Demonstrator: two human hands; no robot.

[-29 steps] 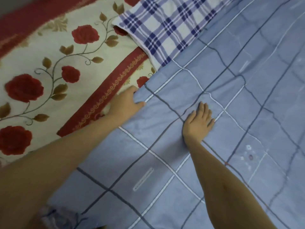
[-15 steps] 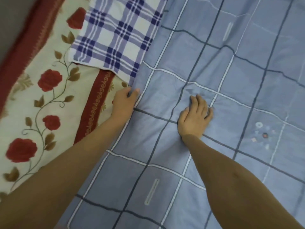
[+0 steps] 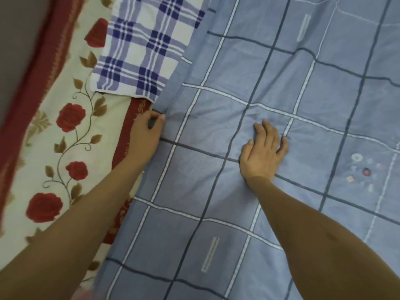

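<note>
The blue checked sheet [image 3: 216,187] covers the right and middle of the bed, over a rose-print bedspread [image 3: 71,148]. The left hand [image 3: 144,135] pinches the sheet's left edge between thumb and fingers. The right hand [image 3: 263,154] rests on the sheet near its middle, fingers loosely bent, tips pressing the cloth. Two grey printed strips [image 3: 210,254] [image 3: 303,30] carry writing too small to read. A plaid cloth [image 3: 142,53] lies at the far-left, its right side under the sheet's edge.
</note>
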